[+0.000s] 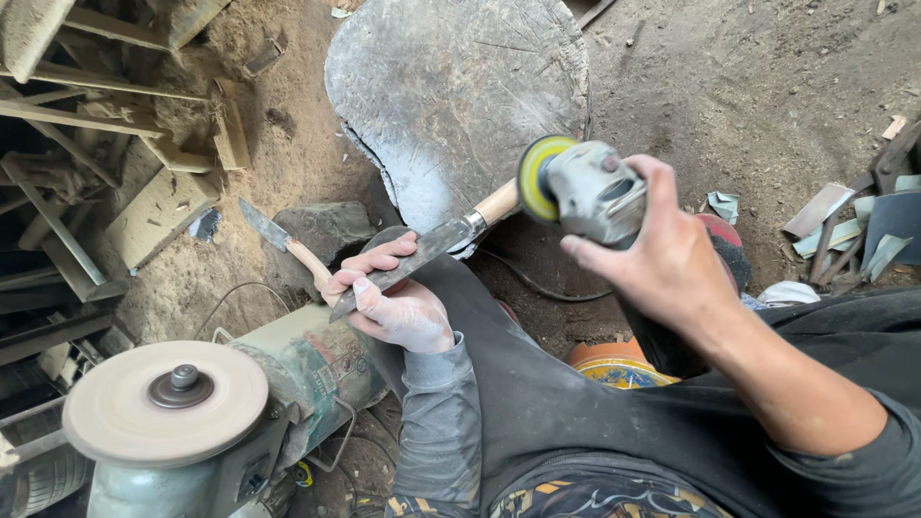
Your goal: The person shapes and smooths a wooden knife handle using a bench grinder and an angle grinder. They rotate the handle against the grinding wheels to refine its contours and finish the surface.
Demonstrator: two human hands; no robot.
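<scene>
My left hand [398,302] pinches the dark blade of a knife [422,249] near its tip, blade flat across my fingers. The knife's pale wooden handle [497,203] points up and right. My right hand [662,254] grips a grey angle grinder [597,192] whose yellow-rimmed disc [533,177] touches the end of the wooden handle. A second knife [278,240] with a wooden handle lies just behind my left hand, its blade pointing up-left.
A large round wooden block [460,86] stands ahead on the dirt floor. A bench motor with a pale buffing wheel [163,403] sits at lower left. Wooden planks [144,173] pile at left; metal scraps [854,230] lie at right. A black cable [537,283] runs below the grinder.
</scene>
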